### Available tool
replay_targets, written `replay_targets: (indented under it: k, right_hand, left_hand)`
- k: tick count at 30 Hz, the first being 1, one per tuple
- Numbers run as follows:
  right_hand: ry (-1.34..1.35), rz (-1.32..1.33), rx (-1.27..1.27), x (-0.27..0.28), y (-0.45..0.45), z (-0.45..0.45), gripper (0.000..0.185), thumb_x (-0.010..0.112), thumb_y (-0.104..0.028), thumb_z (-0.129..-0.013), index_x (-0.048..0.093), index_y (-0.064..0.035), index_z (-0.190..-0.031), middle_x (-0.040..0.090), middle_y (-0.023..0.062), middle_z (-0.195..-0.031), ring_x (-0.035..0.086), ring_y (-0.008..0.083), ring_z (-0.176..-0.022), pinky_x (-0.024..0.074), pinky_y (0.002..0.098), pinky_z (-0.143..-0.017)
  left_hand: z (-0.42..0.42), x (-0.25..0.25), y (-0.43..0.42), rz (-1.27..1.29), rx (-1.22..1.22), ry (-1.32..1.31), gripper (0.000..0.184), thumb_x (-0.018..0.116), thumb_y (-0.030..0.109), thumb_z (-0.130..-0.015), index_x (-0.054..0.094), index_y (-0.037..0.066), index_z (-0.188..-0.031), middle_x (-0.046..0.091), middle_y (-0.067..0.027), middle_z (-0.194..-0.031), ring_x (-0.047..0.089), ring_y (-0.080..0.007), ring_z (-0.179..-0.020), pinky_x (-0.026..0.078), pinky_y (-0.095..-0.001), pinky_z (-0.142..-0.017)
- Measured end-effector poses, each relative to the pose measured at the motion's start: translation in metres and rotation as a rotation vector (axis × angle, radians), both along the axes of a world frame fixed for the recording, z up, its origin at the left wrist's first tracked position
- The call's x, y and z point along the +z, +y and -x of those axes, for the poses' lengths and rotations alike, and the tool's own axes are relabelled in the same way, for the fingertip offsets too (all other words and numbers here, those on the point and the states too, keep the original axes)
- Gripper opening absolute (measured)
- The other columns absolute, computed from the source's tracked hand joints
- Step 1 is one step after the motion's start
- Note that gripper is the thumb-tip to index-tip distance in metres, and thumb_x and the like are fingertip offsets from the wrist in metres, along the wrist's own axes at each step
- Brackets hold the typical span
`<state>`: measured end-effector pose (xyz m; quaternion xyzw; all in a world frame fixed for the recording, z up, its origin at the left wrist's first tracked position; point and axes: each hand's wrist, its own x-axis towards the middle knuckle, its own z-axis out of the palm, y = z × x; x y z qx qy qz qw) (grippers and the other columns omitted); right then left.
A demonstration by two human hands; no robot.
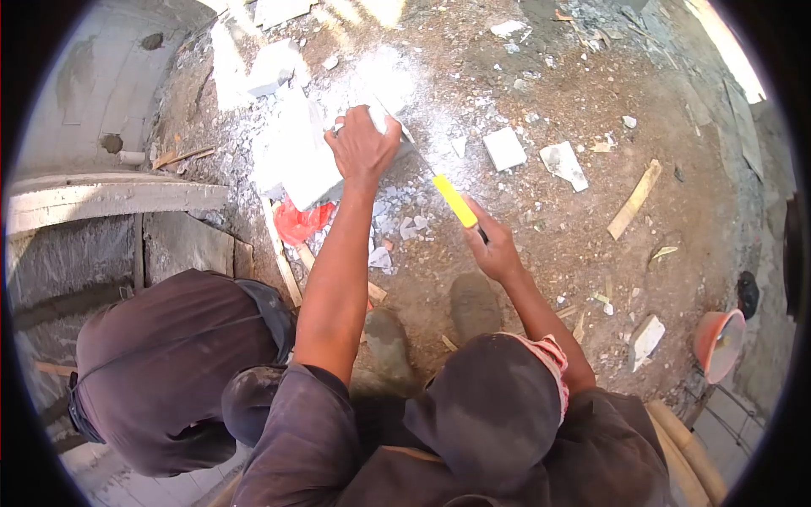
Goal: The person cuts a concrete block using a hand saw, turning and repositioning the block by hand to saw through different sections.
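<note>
Right grip [495,245] clasps saw [438,181], yellow handle [455,202] unreadable; left grip [364,144] spread on white block [315,169].

Your handle [454,201] is bright yellow, your block [306,165] white. Around you are a red bag [302,221], brown soil [570,241] and a dark cap [490,410] with red-and-white cloth [553,359].

Sunlit glare bleaches white block [306,160]; fisheye bends edges, corners black.

Building site, dirt ground [557,262], rubble [564,166], grey wall [106,84]
</note>
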<state>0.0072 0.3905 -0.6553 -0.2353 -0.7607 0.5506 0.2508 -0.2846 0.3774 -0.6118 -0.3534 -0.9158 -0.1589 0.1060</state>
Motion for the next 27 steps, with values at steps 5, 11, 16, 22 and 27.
replay_targets:
  k: [5,11,16,22,27]
  right_hand:
    - [-0.046,0.081,-0.001,0.026,0.009,0.031,0.051,0.064,-0.021,-0.098,0.052,-0.0035,-0.145,0.069,0.0256,-0.109,0.067,0.0354,-0.084,0.0525,0.0414,-0.078]
    - [-0.075,0.117,0.033,0.035,-0.035,-0.106,0.052,0.063,-0.026,-0.100,0.053,0.0033,-0.142,0.066,0.0216,-0.123,0.066,0.0334,-0.105,0.0505,0.0407,-0.092]
    - [0.049,-0.112,-0.009,0.012,-0.027,-0.052,0.055,0.060,-0.029,-0.102,0.049,0.0016,-0.146,0.067,0.0067,-0.084,0.058,0.0113,-0.067,0.0501,0.0294,-0.065]
    - [-0.140,0.121,0.052,0.040,0.020,0.056,0.052,0.062,-0.026,-0.101,0.050,-0.0046,-0.147,0.068,0.0210,-0.088,0.065,0.0257,-0.071,0.0515,0.0369,-0.070]
    - [-0.221,0.237,0.071,0.030,-0.032,-0.098,0.051,0.062,-0.020,-0.099,0.051,0.0046,-0.143,0.067,0.0248,-0.124,0.069,0.0291,-0.112,0.0517,0.0377,-0.096]
  left_hand:
    - [0.014,0.007,-0.001,0.025,0.010,-0.067,0.053,0.055,0.044,-0.087,0.064,-0.002,-0.112,0.068,-0.0215,-0.116,0.060,-0.0406,-0.116,0.032,-0.0557,-0.105]
    - [0.022,0.003,0.002,0.023,0.000,-0.019,0.051,0.057,0.044,-0.086,0.064,-0.001,-0.109,0.068,-0.0208,-0.113,0.061,-0.0380,-0.113,0.034,-0.0538,-0.101]
    - [0.008,0.011,-0.001,0.030,-0.010,-0.071,0.053,0.057,0.043,-0.086,0.064,-0.003,-0.112,0.067,-0.0234,-0.116,0.059,-0.0399,-0.113,0.034,-0.0541,-0.102]
    - [0.014,0.005,-0.001,-0.002,-0.011,-0.008,0.047,0.056,0.043,-0.086,0.065,0.000,-0.104,0.069,-0.0203,-0.109,0.061,-0.0378,-0.113,0.036,-0.0530,-0.098]
    - [0.035,0.015,0.003,0.013,-0.001,-0.098,0.047,0.053,0.043,-0.086,0.065,0.000,-0.102,0.069,-0.0205,-0.108,0.065,-0.0391,-0.104,0.035,-0.0536,-0.101]
